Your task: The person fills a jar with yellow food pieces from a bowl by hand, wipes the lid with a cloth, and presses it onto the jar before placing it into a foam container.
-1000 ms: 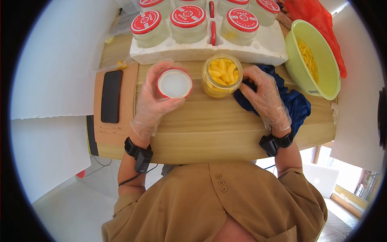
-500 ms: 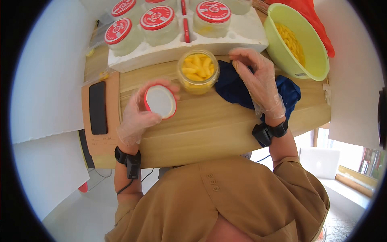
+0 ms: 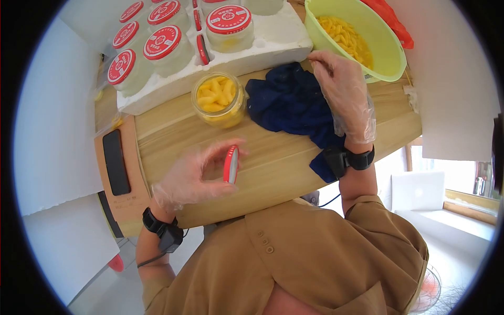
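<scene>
My left hand (image 3: 197,176), in a clear plastic glove, grips a red jar lid (image 3: 231,164) by its edge, tilted nearly on end with its pale inside facing right. Beyond it, an uncovered glass jar (image 3: 219,119) of yellow fruit pieces (image 3: 216,93) stands on the wooden table. My right hand (image 3: 344,89), gloved as well, hovers over the right side of a crumpled dark blue cloth (image 3: 286,102). Its fingers are loosely bent with no object showing between them, and the fingertips are close to the rim of a green bowl (image 3: 386,73).
Several red-lidded jars (image 3: 161,42) sit in a white foam tray (image 3: 273,50) at the back. Yellow pieces (image 3: 344,37) lie in the bowl, with a red bag (image 3: 391,23) behind it. A phone (image 3: 116,161) rests on brown cardboard (image 3: 137,181) at left.
My left hand has turned the lid from facing up to nearly edge-on and moved it nearer me. My right hand has shifted toward the bowl. The whole view has swung as well.
</scene>
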A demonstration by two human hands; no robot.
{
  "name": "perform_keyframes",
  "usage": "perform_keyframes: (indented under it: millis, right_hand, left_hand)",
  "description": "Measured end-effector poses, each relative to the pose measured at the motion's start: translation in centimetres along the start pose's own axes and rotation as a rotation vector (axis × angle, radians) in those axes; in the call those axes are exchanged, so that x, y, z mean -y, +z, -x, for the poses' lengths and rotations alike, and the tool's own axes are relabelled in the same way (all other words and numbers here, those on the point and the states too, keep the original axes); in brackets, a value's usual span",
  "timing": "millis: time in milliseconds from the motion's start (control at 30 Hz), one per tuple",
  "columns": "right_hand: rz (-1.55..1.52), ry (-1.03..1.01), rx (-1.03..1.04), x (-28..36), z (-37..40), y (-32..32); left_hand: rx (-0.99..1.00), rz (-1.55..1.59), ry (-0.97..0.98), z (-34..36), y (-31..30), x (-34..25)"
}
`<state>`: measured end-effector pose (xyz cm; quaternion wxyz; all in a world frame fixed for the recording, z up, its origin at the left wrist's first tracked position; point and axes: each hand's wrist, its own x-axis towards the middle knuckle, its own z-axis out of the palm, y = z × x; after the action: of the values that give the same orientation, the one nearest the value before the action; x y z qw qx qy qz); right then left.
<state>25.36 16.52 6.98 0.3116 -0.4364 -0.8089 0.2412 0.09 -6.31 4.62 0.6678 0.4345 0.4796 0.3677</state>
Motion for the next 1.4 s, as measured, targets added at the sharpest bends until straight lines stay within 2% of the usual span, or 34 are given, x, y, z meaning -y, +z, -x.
perform_keyframes:
  millis: [100, 200, 267, 400, 500, 600, 700, 800, 900, 1000, 1100, 1300, 1400]
  right_hand:
    - [0.280, -0.145, -0.024, -2.2, 0.1, 0.7]
    - [0.366, -0.165, 0.063, -2.7, 0.0, 1.7]
    - [0.342, -0.210, 0.071, -2.5, 0.5, 1.9]
    - [0.337, -0.254, 0.062, -3.5, 0.7, 2.2]
    - [0.277, -0.179, 0.086, -3.3, 0.1, 2.4]
    - [-0.051, -0.007, 0.174, -1.9, -0.1, 2.0]
    - [-0.232, 0.042, 0.280, -2.0, -0.4, 2.1]
    - [-0.519, 0.063, 0.178, -1.2, 0.2, 3.1]
    - [-0.695, 0.155, 0.182, -0.3, 0.3, 2.4]
    - [-0.836, 0.085, 0.225, 0.1, 0.6, 2.1]
    - [-0.890, 0.100, 0.128, 0.8, 0.8, 2.3]
    - [-0.627, 0.001, 0.162, 0.3, 0.9, 1.9]
    - [-0.215, -0.046, 0.188, -0.1, 0.8, 1.2]
  left_hand:
    - [0.002, 0.038, 0.003, -1.1, 2.0, -1.8]
    - [0.019, 0.103, 0.074, -3.1, 3.9, -2.9]
    - [0.019, 0.116, 0.152, -4.5, 4.5, -2.0]
    - [-0.125, 0.079, 0.229, -6.0, 4.4, 0.1]
    - [-0.246, 0.163, 0.245, -6.2, 4.1, 1.3]
    - [-0.362, 0.242, 0.265, -6.3, 3.8, 2.3]
    - [-0.384, 0.310, 0.279, -6.3, 3.7, 2.3]
    - [-0.367, 0.316, 0.344, -6.1, 3.8, 2.0]
    - [-0.376, 0.307, 0.399, -5.8, 3.9, 1.8]
    - [-0.388, 0.301, 0.401, -5.7, 4.0, 1.8]
    - [-0.390, 0.280, 0.409, -5.7, 4.3, 2.0]
    - [-0.441, 0.209, 0.443, -5.7, 4.3, 2.1]
    - [-0.445, 0.207, 0.447, -5.9, 4.2, 2.0]
